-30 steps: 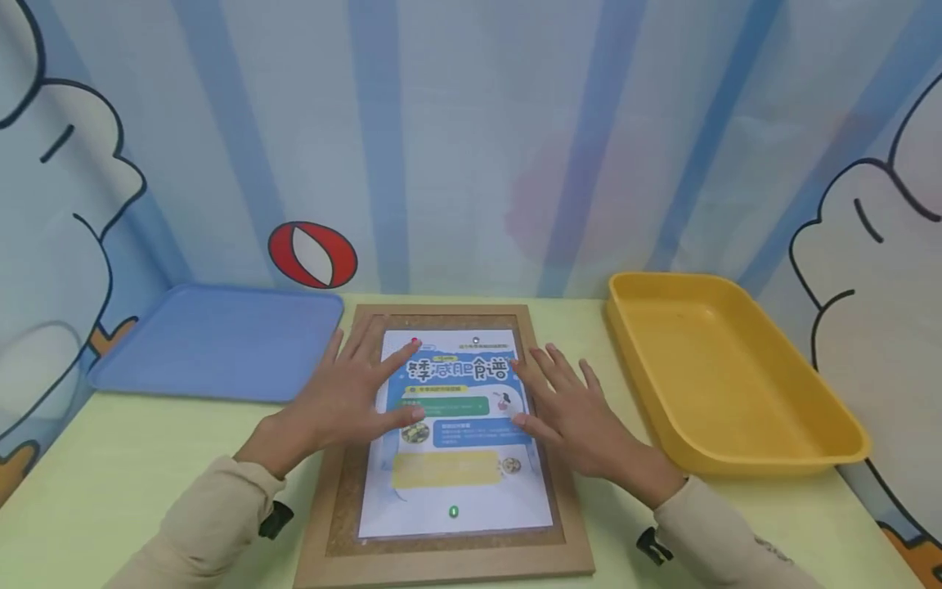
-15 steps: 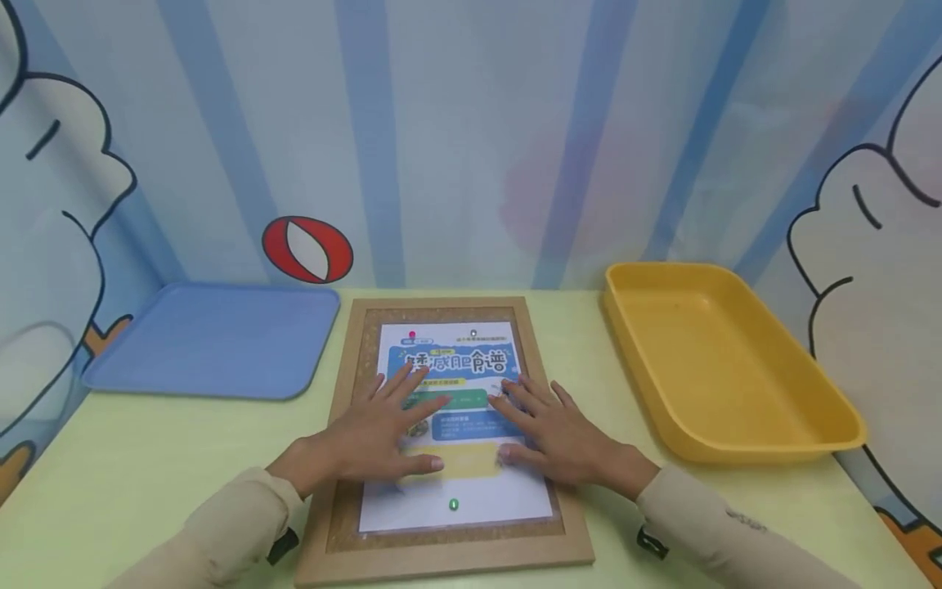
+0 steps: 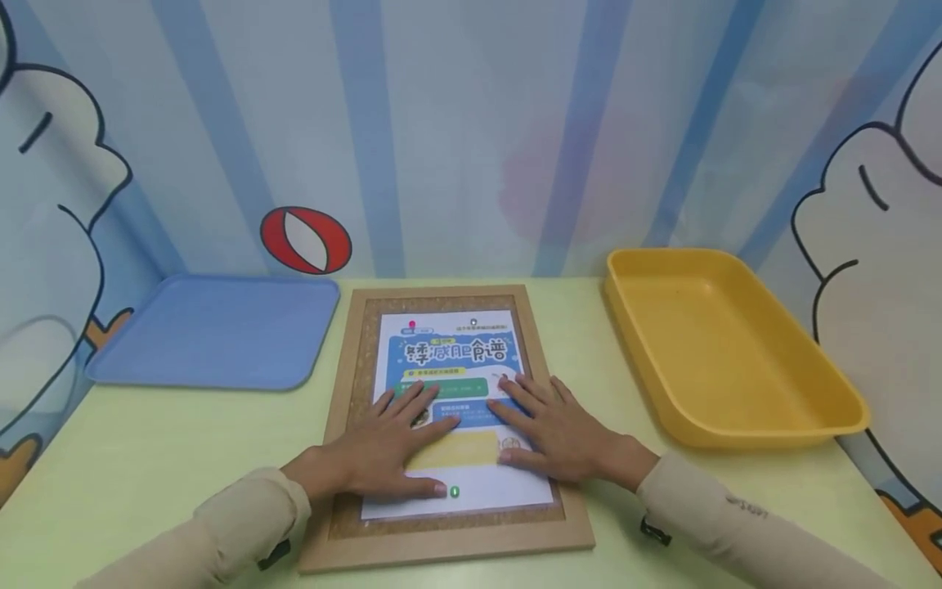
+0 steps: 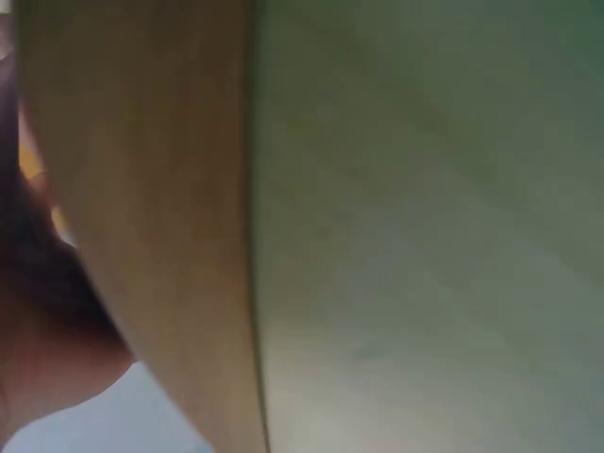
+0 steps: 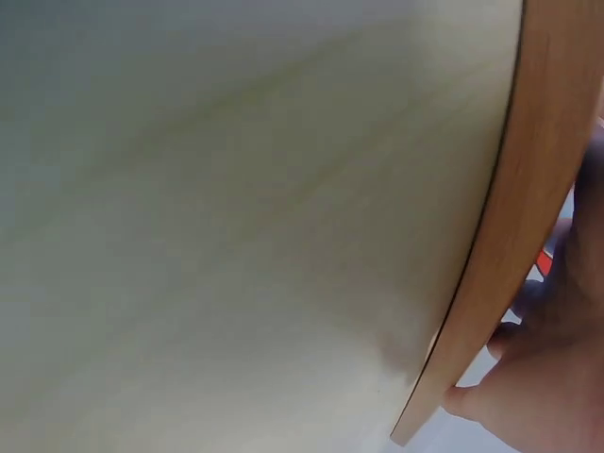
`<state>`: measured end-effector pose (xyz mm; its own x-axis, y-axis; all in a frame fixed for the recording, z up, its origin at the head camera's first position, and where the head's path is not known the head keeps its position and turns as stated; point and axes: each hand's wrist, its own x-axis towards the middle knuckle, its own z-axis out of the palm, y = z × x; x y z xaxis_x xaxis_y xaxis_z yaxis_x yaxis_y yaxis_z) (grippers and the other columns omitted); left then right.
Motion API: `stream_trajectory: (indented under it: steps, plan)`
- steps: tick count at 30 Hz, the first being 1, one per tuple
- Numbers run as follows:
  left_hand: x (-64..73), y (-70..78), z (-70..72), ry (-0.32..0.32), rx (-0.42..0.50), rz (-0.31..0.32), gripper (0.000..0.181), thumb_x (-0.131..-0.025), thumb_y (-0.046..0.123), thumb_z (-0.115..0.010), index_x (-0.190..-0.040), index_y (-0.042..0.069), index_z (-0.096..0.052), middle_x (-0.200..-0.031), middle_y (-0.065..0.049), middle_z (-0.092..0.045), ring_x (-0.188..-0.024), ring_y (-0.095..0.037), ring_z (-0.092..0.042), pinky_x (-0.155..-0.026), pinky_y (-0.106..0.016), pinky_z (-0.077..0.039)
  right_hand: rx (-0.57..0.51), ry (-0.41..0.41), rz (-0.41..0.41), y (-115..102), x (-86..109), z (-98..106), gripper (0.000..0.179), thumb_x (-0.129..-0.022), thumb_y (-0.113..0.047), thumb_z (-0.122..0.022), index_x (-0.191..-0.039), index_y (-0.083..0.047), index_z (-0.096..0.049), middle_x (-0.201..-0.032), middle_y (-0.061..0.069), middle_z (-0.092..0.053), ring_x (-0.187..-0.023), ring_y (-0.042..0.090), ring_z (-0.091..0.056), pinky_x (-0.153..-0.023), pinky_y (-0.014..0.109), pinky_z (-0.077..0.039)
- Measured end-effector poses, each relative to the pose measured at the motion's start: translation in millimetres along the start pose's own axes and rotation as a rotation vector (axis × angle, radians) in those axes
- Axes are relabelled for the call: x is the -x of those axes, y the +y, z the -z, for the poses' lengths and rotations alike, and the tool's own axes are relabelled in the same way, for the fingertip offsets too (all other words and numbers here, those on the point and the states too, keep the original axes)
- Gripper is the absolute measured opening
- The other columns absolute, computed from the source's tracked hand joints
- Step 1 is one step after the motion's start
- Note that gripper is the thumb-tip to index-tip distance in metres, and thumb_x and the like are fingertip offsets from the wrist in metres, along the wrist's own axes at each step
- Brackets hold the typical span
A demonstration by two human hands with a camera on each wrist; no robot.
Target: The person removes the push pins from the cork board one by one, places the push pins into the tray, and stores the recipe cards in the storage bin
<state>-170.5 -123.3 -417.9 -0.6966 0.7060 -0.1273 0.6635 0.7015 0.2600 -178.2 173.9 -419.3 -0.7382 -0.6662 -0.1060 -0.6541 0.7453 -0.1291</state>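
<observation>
A wood-framed cork board (image 3: pixel 441 544) lies on the table, with a printed sheet (image 3: pixel 471 503) on it. Push pins hold the sheet: a pink pin (image 3: pixel 412 325) and a pale pin (image 3: pixel 473 322) along its top, a green pin (image 3: pixel 454 492) near the bottom. My left hand (image 3: pixel 386 450) rests with spread fingers on the sheet's left half, thumb beside the green pin. On the right half lies my right hand (image 3: pixel 555 433), fingers spread too. Both wrist views show mainly the frame's wooden edge (image 5: pixel 505 236) and the tabletop, with only part of each hand.
To the left lies a flat blue tray (image 3: pixel 221 331). A deep yellow tray (image 3: pixel 736 368) stands on the right. Behind the pale green tabletop (image 3: pixel 184 458) rises a striped, printed backdrop (image 3: pixel 456 147).
Both hands have slid down the sheet toward me, the left from its upper left side to the lower part. The title, covered in part by the left fingers half a second ago, now shows.
</observation>
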Motion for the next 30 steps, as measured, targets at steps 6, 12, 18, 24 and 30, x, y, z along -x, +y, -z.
stream_trajectory:
  steps: [6,12,18,24,30]
  plan:
    - [3.0,0.0,-7.5,0.02,-0.004,-0.032,0.087,-0.085,0.076,-0.051,-0.157,0.033,-0.029,-0.169,-0.014,-0.009,-0.155,-0.039,-0.003,-0.12,-0.064,-0.002,0.037,-0.003,0.009,-1,-1.3,-1,0.074,-0.099,-0.064,-0.036,-0.16,-0.024,-0.021,-0.169,0.008,-0.013,-0.156,0.034,-0.009,-0.117,0.07,-0.013]
    - [5.6,-0.1,-6.3,0.02,0.117,-0.061,0.086,-0.077,0.075,-0.064,-0.15,0.034,-0.044,-0.168,-0.009,-0.015,-0.156,-0.035,-0.005,-0.122,-0.06,-0.006,0.03,0.002,-0.003,0,-1.5,-3,0.074,-0.099,-0.063,-0.038,-0.16,-0.025,-0.022,-0.169,0.007,-0.012,-0.156,0.033,-0.009,-0.116,0.071,-0.014]
    - [2.3,5.1,-8.3,0.082,0.291,-0.122,0.063,-0.078,0.058,-0.076,-0.132,0.029,-0.065,-0.163,-0.004,-0.033,-0.153,-0.032,-0.021,-0.121,-0.059,-0.016,0.027,0.007,-0.008,2,-1.1,-6,0.074,-0.098,-0.065,-0.037,-0.16,-0.026,-0.022,-0.169,0.006,-0.012,-0.156,0.032,-0.009,-0.115,0.071,-0.016]
    - [-0.9,9.9,-12.6,0.177,0.357,-0.144,0.042,-0.078,0.045,-0.081,-0.115,0.027,-0.074,-0.143,0.003,-0.053,-0.138,-0.025,-0.043,-0.115,-0.054,-0.031,0.0,0.018,-0.003,1,-1.6,-7,0.074,-0.098,-0.065,-0.038,-0.159,-0.026,-0.023,-0.169,0.006,-0.013,-0.156,0.033,-0.009,-0.114,0.072,-0.017]
    - [-2.6,15.9,-12.9,0.179,0.417,-0.128,0.029,-0.08,0.035,-0.082,-0.107,0.027,-0.076,-0.132,0.007,-0.059,-0.131,-0.02,-0.049,-0.114,-0.051,-0.034,-0.01,0.025,-0.011,1,-0.9,-7,0.073,-0.098,-0.065,-0.04,-0.159,-0.027,-0.024,-0.169,0.005,-0.013,-0.156,0.033,-0.008,-0.114,0.071,-0.019]
